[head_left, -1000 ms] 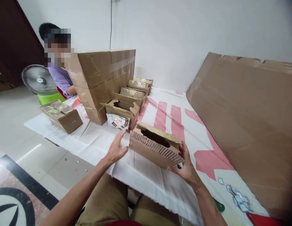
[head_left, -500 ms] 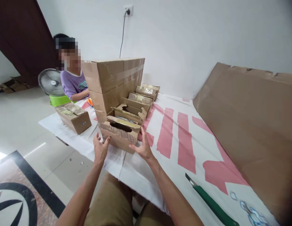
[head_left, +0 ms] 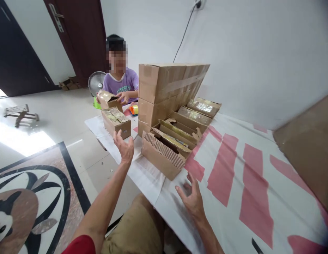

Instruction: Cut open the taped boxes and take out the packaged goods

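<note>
A small open cardboard box (head_left: 162, 158) with corrugated torn flaps sits at the near end of a row of similar boxes (head_left: 189, 121) on a white sheet with red stripes (head_left: 232, 169). My left hand (head_left: 125, 146) hovers in the air left of that box, fingers spread, holding nothing. Palm down and open, my right hand (head_left: 192, 197) hovers just above the sheet in front of the box, touching neither. A stack of two large sealed cartons (head_left: 168, 90) stands behind the row.
A person in a purple shirt (head_left: 121, 83) sits at the far left end, holding a small box (head_left: 108, 100). Another filled box (head_left: 116, 121) and an orange tape roll (head_left: 134, 109) lie near them. A fan (head_left: 96, 82), a dark door (head_left: 79, 35) and a leaning cardboard sheet (head_left: 307, 144) surround the area.
Both my hands have let go of the small box, which now rests at the near end of the row. The camera has turned left; the green knife has dropped almost out of view.
</note>
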